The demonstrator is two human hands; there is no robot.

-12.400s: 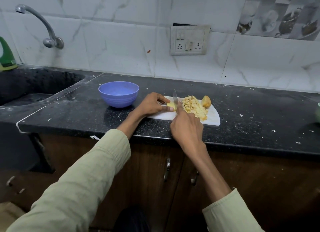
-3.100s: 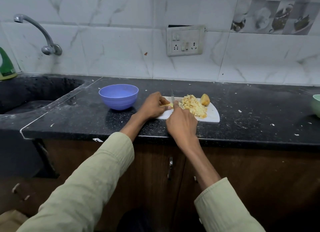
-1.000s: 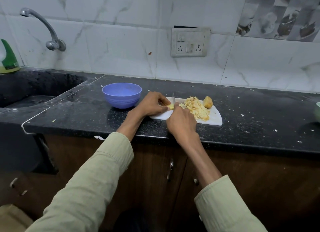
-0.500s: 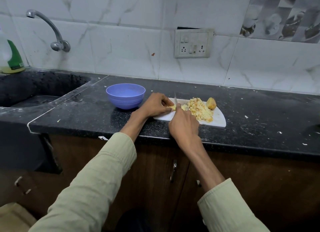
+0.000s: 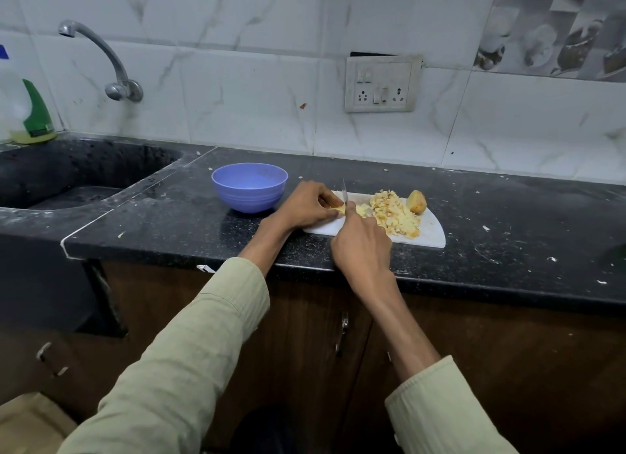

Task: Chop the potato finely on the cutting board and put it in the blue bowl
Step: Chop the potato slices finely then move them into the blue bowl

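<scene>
The left hand (image 5: 306, 205) pinches a small yellow potato piece (image 5: 338, 210) at the near-left end of the white plastic cutting board (image 5: 432, 231), fingers curled over it, while the right hand (image 5: 361, 247) is closed round a thin steel-bladed knife (image 5: 344, 193) — handle hidden — with its blade standing just beside those fingertips. Right of the blade lies a heap of finely chopped potato (image 5: 394, 214), then an uncut skin-on potato chunk (image 5: 416, 202). The round blue plastic bowl (image 5: 249, 186) stands left of the board on the black speckled stone counter (image 5: 508, 223) — no potato visible inside.
</scene>
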